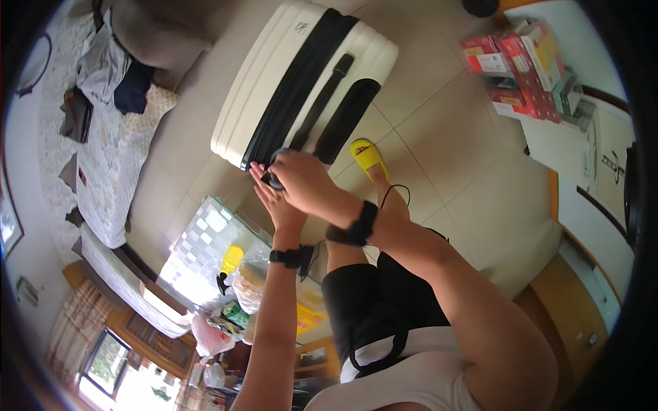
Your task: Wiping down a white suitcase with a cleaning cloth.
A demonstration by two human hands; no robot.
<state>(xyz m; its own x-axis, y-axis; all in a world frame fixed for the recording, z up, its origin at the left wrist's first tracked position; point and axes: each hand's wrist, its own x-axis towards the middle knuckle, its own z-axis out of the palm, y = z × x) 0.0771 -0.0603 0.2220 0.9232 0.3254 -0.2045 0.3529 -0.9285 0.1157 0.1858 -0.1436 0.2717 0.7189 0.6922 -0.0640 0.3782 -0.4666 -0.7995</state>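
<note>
A cream hard-shell suitcase (257, 77) with a black band sits on the tiled floor before me. On the side facing me are a dark strap-like carry handle (324, 97) and a long black panel (349, 120). My right hand (303, 180) is curled around a dark rounded piece (275, 172) at the suitcase's near lower corner. It may be a wheel, but my fingers cover much of it. My left hand (280, 205) lies just below, fingers stretched out and apart, against or close to that piece. Both wrists wear black bands.
Left of me, a glass-topped table (200, 236) holds a yellow spray bottle (230, 262) and plastic bags (249, 287). Beyond it is a covered sofa (113, 174) with clothes. Red boxes (534, 77) are stacked at the right by a white cabinet (560, 149). My foot wears a yellow slide (366, 154).
</note>
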